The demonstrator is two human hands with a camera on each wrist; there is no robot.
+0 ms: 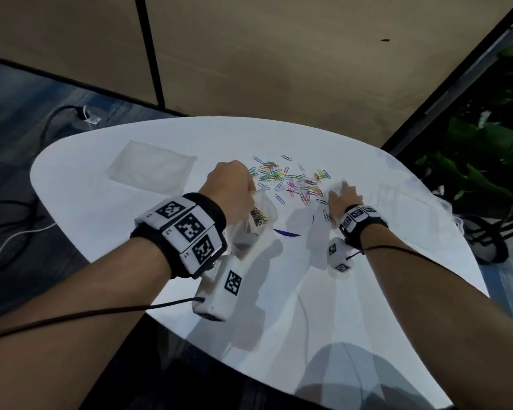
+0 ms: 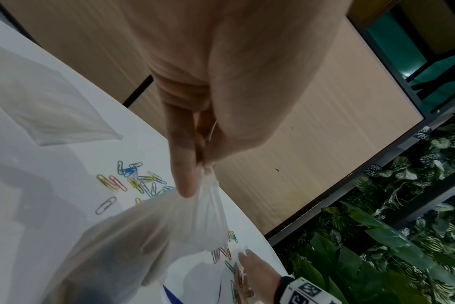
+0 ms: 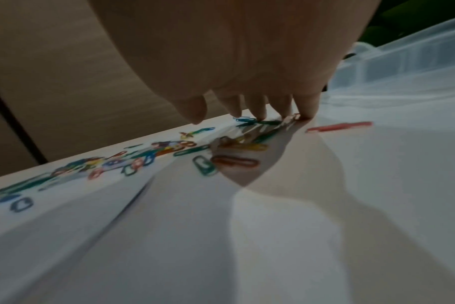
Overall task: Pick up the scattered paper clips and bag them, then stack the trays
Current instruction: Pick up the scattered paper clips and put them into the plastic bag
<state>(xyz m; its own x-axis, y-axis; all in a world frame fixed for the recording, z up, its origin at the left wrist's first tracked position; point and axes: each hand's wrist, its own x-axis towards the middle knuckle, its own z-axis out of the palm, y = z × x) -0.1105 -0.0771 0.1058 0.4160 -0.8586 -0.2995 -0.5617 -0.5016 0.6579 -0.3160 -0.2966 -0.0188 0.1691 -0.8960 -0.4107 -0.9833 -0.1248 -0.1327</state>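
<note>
Counter (image 1: 131,232): white, rounded edge; carries everything listed below.

My left hand (image 1: 231,187): raised over the counter, left of the clip pile; fingers (image 2: 182,164) and thumb pinched together on the gathered top of a thin clear plastic bag (image 1: 255,223); the bag hangs from that pinch, its lower part sagging toward the counter; a small clump of paper clips shows inside it, gold and dark in the head view.

My right hand (image 1: 342,196): palm down at the right edge of the pile; fingers (image 3: 257,107) straight and slightly spread, tips pressing down on a few clips; none is lifted or pinched.

Paper clips (image 1: 290,180): many, in blue, green, pink, red, yellow and white; scattered loose on the counter between my two hands and a little beyond them; a few lie apart near my right wrist.

Second bag (image 1: 151,170): clear, flat, lying on the counter well to the left of the pile, touching nothing else.

Trays (image 3: 403,57): clear plastic, at the far right of the counter, just beside my right hand; seen mainly from the right wrist; how many are there I cannot tell.

Wrist bands (image 1: 187,232): black with white coded squares, one on each wrist.
</note>
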